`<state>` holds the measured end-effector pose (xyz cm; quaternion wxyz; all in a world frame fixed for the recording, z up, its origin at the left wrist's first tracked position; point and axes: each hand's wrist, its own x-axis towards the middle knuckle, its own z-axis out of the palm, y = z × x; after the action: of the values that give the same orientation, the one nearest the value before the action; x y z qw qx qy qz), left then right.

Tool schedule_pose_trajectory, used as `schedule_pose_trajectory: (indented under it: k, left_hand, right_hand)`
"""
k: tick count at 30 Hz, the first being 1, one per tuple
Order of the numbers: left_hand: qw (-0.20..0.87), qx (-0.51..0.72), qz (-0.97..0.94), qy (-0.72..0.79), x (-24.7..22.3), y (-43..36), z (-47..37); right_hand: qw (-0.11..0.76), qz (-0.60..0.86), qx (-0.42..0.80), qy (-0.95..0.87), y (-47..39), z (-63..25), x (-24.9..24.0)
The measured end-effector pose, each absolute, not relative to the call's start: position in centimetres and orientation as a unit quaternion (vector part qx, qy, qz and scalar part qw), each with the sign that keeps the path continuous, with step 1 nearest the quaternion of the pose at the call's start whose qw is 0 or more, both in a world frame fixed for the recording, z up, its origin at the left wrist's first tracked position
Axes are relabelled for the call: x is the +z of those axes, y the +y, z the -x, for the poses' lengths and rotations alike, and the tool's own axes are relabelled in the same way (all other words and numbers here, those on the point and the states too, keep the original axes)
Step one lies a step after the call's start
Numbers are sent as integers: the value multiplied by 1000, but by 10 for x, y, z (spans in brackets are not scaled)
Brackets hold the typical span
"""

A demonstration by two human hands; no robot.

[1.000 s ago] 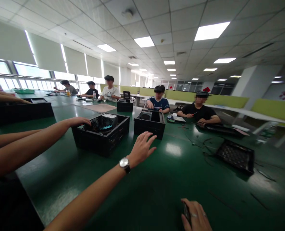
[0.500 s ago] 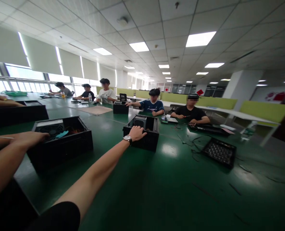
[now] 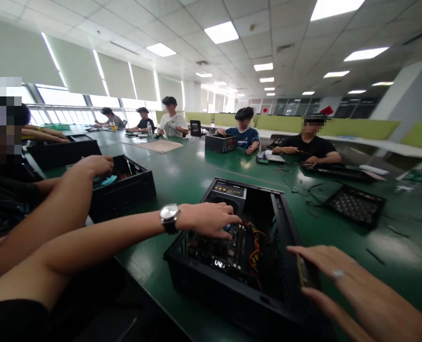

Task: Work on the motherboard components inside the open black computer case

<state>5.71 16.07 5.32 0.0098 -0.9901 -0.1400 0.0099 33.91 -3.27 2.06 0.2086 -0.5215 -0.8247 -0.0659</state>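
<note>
An open black computer case (image 3: 228,289) lies on its side in front of me. Inside it are a motherboard (image 3: 216,247), a power supply (image 3: 228,191) and red and yellow cables (image 3: 256,249). My left hand (image 3: 209,219), below a wristwatch, reaches over the motherboard with its fingers stretched out and apart; whether they touch anything is unclear. A bluish part shows under its fingertips. At the case's right side, my right hand (image 3: 339,280) pinches a small dark flat piece with a yellowish edge (image 3: 307,273) between thumb and fingers. Blur hides its kind.
A co-worker's arm (image 3: 68,199) on my left reaches into another open case (image 3: 125,190). Across the green table (image 3: 182,166), a person in blue sits at a further case (image 3: 220,143). A black perforated panel (image 3: 355,204) and loose cables lie to the right.
The case stands much closer to me. My left hand has moved from its wall to over the motherboard. My right hand has come into view with the dark piece.
</note>
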Motion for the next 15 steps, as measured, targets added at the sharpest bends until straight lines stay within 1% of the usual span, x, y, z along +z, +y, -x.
schedule_pose_trajectory:
  k: [2,4,6,8,12,15]
  left_hand:
    - [78,68,989,-107,36,190,-69]
    - [131,116,981,-82,20,211,-81]
    - [158,130,977,-62,9,223,-91]
    - [162,123,978,-52,4,228,-97]
    - [160,113,980,-45,8,230,-97]
    - [147,96,983,-52,25,228,-83]
  right_hand:
    - [137,480,-66,-864,-6,-314,39]
    - [28,481,-57,-875,21,-292,48]
    - [-82,509,-45,-856,48,-276,48]
    - [-147,527,-38,-836,71,-265,43]
    - [-176,543,-34,-820,108,-253,23]
    - [-180,561,-23,-808,128,-251,8]
